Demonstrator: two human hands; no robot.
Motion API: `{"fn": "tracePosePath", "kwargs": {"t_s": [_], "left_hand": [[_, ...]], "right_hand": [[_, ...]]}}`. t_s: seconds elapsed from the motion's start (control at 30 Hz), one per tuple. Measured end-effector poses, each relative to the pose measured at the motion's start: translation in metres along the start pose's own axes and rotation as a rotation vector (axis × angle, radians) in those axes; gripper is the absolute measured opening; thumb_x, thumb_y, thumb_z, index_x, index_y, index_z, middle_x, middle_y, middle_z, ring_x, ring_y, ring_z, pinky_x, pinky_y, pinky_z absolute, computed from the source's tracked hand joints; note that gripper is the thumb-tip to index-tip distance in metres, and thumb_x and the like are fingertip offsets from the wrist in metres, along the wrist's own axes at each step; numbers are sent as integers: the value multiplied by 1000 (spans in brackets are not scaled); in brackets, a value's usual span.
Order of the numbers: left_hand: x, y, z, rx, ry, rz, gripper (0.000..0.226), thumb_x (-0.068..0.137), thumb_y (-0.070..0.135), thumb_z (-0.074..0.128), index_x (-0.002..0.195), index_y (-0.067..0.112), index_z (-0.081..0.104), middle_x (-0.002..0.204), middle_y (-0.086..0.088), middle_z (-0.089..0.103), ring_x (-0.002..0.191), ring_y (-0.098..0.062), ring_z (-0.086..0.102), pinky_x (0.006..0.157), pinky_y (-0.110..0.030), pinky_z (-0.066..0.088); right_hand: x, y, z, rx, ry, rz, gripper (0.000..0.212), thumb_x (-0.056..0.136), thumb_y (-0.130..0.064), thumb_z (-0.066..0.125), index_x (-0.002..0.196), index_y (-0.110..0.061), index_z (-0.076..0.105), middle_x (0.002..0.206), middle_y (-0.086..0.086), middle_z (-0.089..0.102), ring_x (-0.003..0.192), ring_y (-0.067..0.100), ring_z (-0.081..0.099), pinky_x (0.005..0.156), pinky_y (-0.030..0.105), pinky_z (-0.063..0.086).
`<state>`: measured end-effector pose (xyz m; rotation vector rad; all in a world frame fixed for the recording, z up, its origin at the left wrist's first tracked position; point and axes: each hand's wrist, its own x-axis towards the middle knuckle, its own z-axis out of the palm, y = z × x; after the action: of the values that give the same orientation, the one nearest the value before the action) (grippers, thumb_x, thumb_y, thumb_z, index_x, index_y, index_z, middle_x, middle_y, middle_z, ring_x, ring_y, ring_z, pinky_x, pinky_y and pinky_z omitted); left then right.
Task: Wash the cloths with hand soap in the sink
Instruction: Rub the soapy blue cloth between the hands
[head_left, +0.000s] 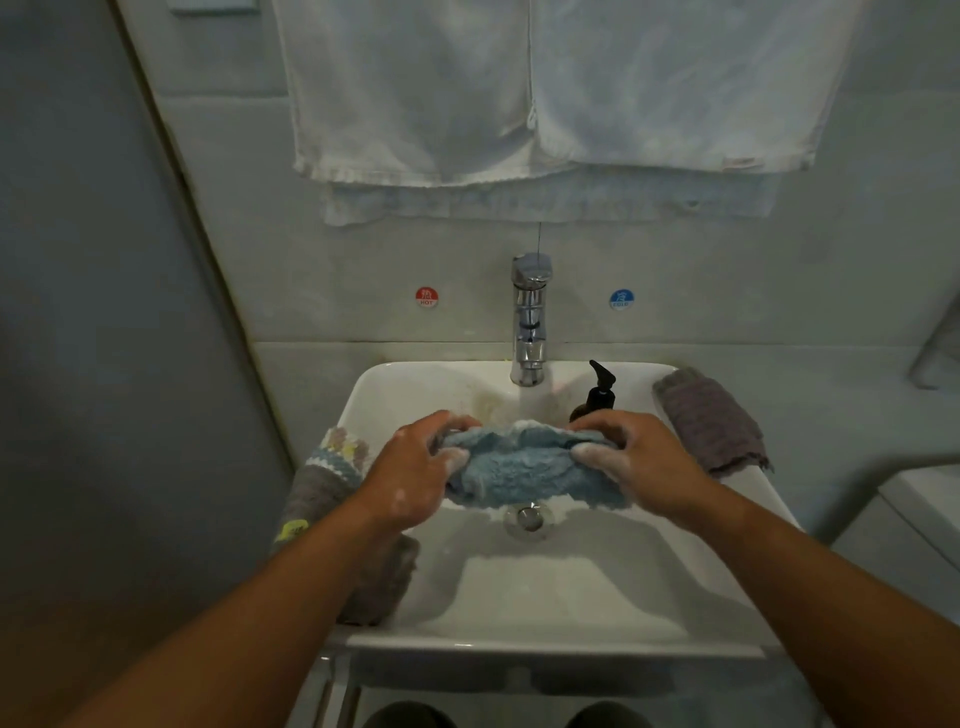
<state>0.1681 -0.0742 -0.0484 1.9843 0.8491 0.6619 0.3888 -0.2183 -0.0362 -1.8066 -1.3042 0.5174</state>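
Mid-scrub: our left hand and right hand grip the blue cloth, soapy fingers clenched into it, over the sink beneath the tap at 12 o'clock. Next we likely rinse it, then take the grey cloth at 2 o'clock.

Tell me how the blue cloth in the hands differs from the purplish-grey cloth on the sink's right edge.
The blue cloth is fluffy; the purplish-grey cloth looks ribbed. The blue cloth is gripped by the left hand and right hand over the basin; the purplish-grey cloth lies untouched on the sink rim. Both are small cloths.
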Motion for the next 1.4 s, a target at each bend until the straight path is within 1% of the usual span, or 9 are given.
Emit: {"fn": "tracePosePath", "kwargs": {"t_s": [0.1,0.33,0.57,0.7,0.83,1.03,1.2,1.27,1.4], "left_hand": [[3,-8,-9,25,37,-6,33,92,7,71,95,40,66,103,7,70,94,-11,67,71,-11,52],[3,-19,-11,-256,96,-124,12,95,10,69,96,20,77,100,-6,75,96,-30,72,87,-50,61],[2,-13,-6,-246,186,-140,29,95,10,68,119,26,68,124,-4,62,109,-25,66,87,-38,62],[-1,-6,9,-303,219,-150,20,92,14,73,101,31,69,115,-1,69,107,-23,68,86,-43,63],[-6,8,38,-308,165,-120,20,92,11,73,97,30,72,104,2,72,97,-18,71,78,-42,64],[-12,14,55,-262,61,-47,34,98,4,59,109,35,69,111,5,73,102,-15,71,85,-39,63],[-17,24,46,-353,104,-99,37,92,-9,52,106,24,63,105,-5,72,84,-20,74,73,-36,64],[-13,17,44,-273,229,-140,32,91,3,62,105,32,61,105,1,70,90,-19,70,81,-43,62],[-18,18,47,-456,18,-215,43,92,49,65,132,49,48,131,5,62,113,-19,65,93,-49,58]], "right_hand": [[0,0,-11,63,-43,52,12,91,-15,72,100,-22,77,86,-3,75,74,6,72,60,14,51],[-2,9,-27,21,17,142,6,90,-24,74,89,-19,77,83,-3,75,72,6,69,57,9,46],[1,13,-22,117,225,288,25,76,-32,87,80,-10,75,71,3,75,60,15,71,51,21,52],[4,4,3,258,210,309,11,89,-22,76,90,-11,76,77,12,76,71,30,74,67,46,62],[1,-16,37,258,148,270,16,98,-15,63,88,-17,74,78,5,72,72,20,69,56,27,55],[-7,-26,57,105,120,165,25,87,-51,71,98,-28,72,87,-10,71,82,7,69,76,25,59],[-5,-27,51,45,154,147,5,94,-31,69,98,-29,70,86,-10,70,79,7,68,67,20,56],[-3,-29,47,136,149,143,6,97,-23,64,97,-24,70,87,-5,70,80,11,69,63,21,56],[-2,-39,39,613,98,161,12,98,-8,56,106,-6,65,101,18,69,89,29,70,71,39,61]]}}
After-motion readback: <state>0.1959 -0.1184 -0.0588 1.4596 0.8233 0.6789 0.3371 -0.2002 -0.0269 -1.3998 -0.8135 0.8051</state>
